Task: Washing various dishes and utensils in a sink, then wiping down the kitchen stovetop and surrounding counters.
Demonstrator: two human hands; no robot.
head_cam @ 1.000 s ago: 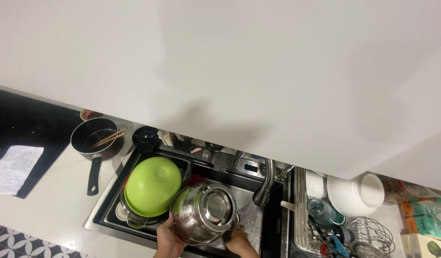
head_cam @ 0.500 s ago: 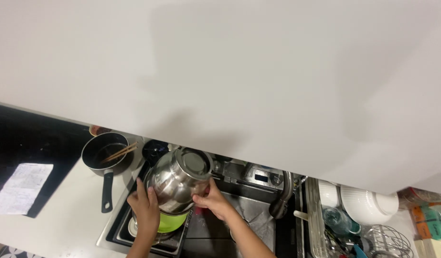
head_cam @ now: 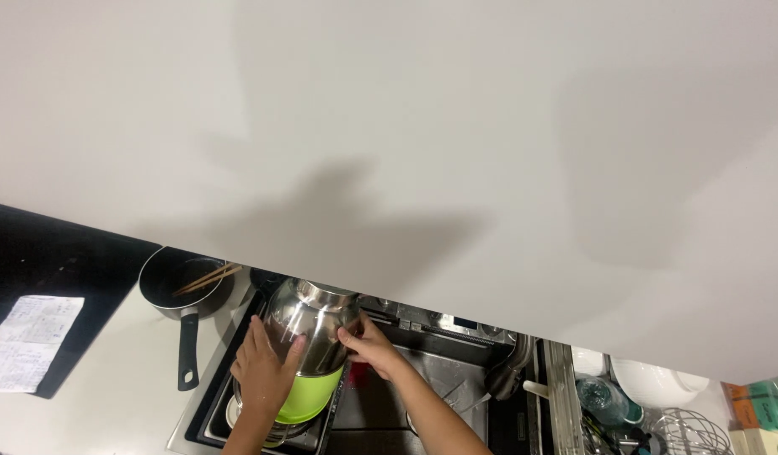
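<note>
A shiny steel pot [head_cam: 313, 324] is held tilted over the left part of the sink [head_cam: 380, 404]. My left hand [head_cam: 262, 371] presses against its left side and my right hand [head_cam: 368, 345] grips its right side near the rim. Just under the pot sits a lime-green bowl [head_cam: 309, 398], partly hidden by the pot and my left hand. Most of the view is a plain white cabinet front above the counter.
A black saucepan [head_cam: 182, 286] with wooden chopsticks stands on the counter at left, near a sheet of paper [head_cam: 26, 341] on a dark hob. The tap [head_cam: 511, 375] rises right of the sink. A rack at right holds a white bowl [head_cam: 658, 383], a glass and a whisk.
Both hands have lifted the steel pot from low in the sink and carried it left, above the green bowl. The camera has tilted upward and leftward.
</note>
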